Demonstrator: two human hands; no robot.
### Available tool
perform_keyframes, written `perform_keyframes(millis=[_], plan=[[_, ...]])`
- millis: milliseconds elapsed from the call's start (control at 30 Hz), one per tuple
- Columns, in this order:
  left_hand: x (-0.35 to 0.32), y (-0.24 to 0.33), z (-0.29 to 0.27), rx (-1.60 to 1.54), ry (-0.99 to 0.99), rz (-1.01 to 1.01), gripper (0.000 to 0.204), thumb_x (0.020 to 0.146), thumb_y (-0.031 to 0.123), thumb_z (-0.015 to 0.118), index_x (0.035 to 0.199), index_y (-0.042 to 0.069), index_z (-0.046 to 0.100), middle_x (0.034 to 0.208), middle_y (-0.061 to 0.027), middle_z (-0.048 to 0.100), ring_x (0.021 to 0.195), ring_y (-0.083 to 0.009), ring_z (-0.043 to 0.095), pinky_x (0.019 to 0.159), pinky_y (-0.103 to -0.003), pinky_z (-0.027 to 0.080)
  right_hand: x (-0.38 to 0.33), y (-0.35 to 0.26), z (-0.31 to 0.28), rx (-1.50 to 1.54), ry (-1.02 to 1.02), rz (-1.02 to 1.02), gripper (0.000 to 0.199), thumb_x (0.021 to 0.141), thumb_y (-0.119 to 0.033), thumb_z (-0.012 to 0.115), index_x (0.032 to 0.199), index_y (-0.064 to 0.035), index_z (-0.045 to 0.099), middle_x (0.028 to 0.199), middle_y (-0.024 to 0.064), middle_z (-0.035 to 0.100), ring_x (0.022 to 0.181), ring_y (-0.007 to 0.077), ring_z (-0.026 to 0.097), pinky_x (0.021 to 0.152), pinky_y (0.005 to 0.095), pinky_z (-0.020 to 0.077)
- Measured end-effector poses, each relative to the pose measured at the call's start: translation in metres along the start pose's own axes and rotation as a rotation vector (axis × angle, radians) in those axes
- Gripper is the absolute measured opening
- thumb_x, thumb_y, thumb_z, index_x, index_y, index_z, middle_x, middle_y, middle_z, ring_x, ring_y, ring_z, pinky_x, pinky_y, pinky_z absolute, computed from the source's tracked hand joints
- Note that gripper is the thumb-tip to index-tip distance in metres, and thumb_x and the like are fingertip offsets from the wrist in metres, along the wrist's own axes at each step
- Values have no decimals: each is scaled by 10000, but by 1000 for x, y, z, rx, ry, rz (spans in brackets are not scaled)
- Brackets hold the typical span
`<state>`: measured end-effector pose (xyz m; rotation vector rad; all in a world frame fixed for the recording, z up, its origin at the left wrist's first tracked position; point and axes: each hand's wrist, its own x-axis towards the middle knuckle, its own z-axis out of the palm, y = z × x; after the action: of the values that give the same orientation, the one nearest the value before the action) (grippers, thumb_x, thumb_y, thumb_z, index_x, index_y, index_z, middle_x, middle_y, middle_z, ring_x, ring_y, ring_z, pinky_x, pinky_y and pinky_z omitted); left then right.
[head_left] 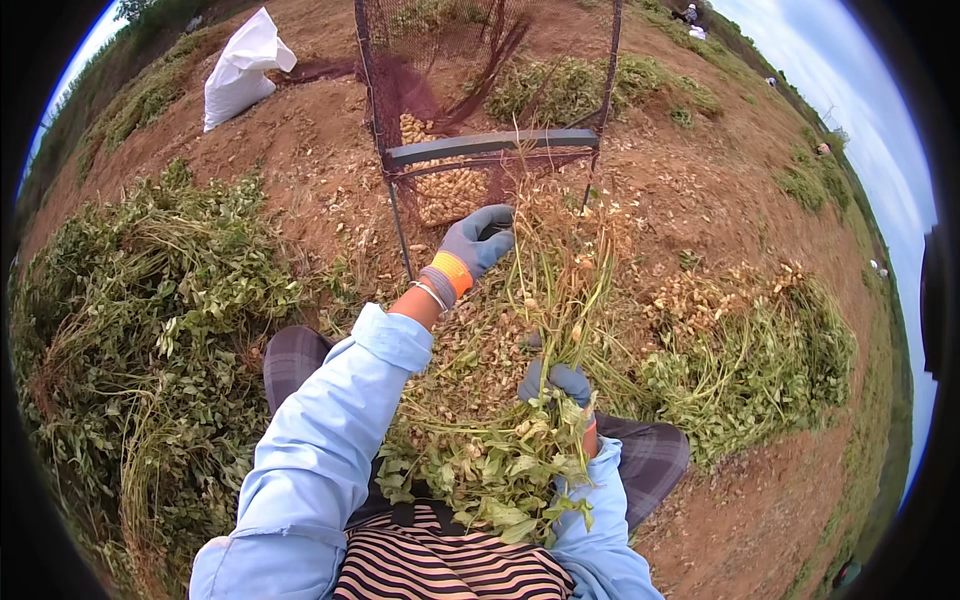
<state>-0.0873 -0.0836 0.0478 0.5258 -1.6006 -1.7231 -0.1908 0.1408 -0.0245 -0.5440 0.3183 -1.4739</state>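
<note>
A bunch of peanut plants (560, 325) is clasped in the right grip (557, 382), roots (580, 225) upward, before the netted frame (490, 145); the left grip (480, 243) is curled beside the roots, but whether anything is pinched cannot be told.

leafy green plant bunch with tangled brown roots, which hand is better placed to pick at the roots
Left, most likely: the grey-and-orange-gloved left hand is beside the tangled brown roots, while the grey-gloved right hand is lower, wrapped around the green stems.
</note>
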Motion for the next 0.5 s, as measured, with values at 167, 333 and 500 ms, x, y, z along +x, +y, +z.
perform_keyframes(millis=[167, 333, 500], plan=[[5, -11, -4, -25, 9, -40, 449, 755, 219, 671, 1117, 0, 519, 987, -47, 582, 868, -115, 539, 784, -258, 449, 6, -1, 12, -7, 83, 41, 563, 751, -55, 541, 1261, 31, 317, 654, 93, 490, 546, 192, 469, 542, 360, 407], [7, -24, -15, 174, 11, -66, 353, 779, 201, 637, 1047, -7, 537, 902, -14, 575, 782, -81, 499, 708, -236, 433, 1, 8, -6, -121, 295, 101, 505, 732, 26, 501, 1226, 36, 396, 712, 107, 541, 545, 171, 496, 527, 341, 435], [-5, -38, -19, 138, 53, -18, 255, 793, 174, 606, 980, 12, 545, 849, -26, 587, 740, -80, 503, 664, -231, 440, 6, 11, 6, -143, 234, 78, 508, 728, 5, 522, 1223, 22, 406, 728, 113, 555, 566, 178, 521, 531, 335, 450]])
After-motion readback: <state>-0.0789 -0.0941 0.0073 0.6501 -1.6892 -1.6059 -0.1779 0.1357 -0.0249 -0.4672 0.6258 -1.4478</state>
